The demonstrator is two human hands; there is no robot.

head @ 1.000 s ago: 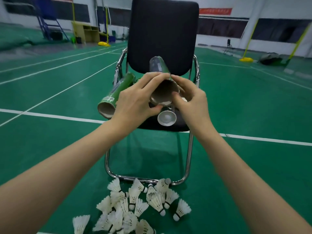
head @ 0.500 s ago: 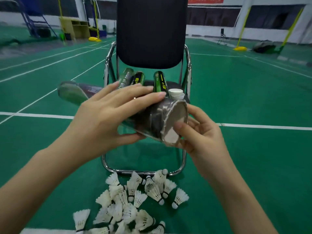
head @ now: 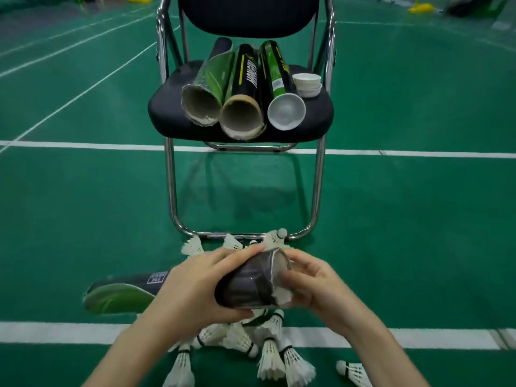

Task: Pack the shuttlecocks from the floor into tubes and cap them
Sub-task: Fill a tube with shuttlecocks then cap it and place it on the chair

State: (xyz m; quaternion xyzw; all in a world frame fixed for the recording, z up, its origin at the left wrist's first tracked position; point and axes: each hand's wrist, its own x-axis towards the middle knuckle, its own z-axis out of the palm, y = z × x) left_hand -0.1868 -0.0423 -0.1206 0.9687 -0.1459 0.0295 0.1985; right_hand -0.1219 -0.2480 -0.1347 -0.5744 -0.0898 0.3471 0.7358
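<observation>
A dark grey tube with a green far end lies nearly level above the floor, its torn open mouth facing right. My left hand grips it around the middle. My right hand holds the mouth end, fingers curled at the rim. Several white shuttlecocks lie in a heap on the green floor under and beyond my hands. Three more tubes lie on the chair seat: two open ones and a capped one. Stacked white caps sit beside them.
A black folding chair with chrome legs stands straight ahead on the green court. White court lines cross the floor in front of and behind the shuttlecock heap. One stray shuttlecock lies at the lower right.
Both hands have brought the dark tube down from chair height to just above the shuttlecock heap. My view has tilted downward, showing the chair seat and its tubes in full.
</observation>
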